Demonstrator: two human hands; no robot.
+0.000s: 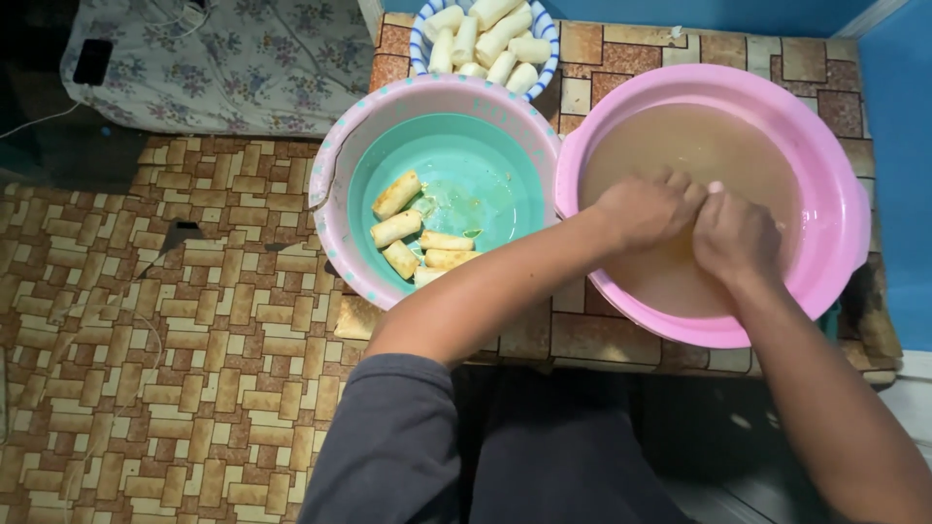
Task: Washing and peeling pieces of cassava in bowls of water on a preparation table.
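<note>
1. left hand (646, 209) and right hand (733, 233) curl together in murky water of pink basin (825, 146); contents of grip: cannot tell.
2. peeled cassava pieces (417, 233) in teal bowl (485, 165) look wet, stiff, likely slippery; grip mid-length.

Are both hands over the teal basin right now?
No, the left hand and right hand are together in the pink basin of cloudy water.

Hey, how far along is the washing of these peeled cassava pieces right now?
Done, by the look of it: five wet pieces lie in the teal basin. In hand: the left hand and right hand meet over the murky water in the pink basin, fingers curled together; what they hold is hidden. Left: a heap of pale pieces sits in the blue-rimmed bowl behind.
</note>
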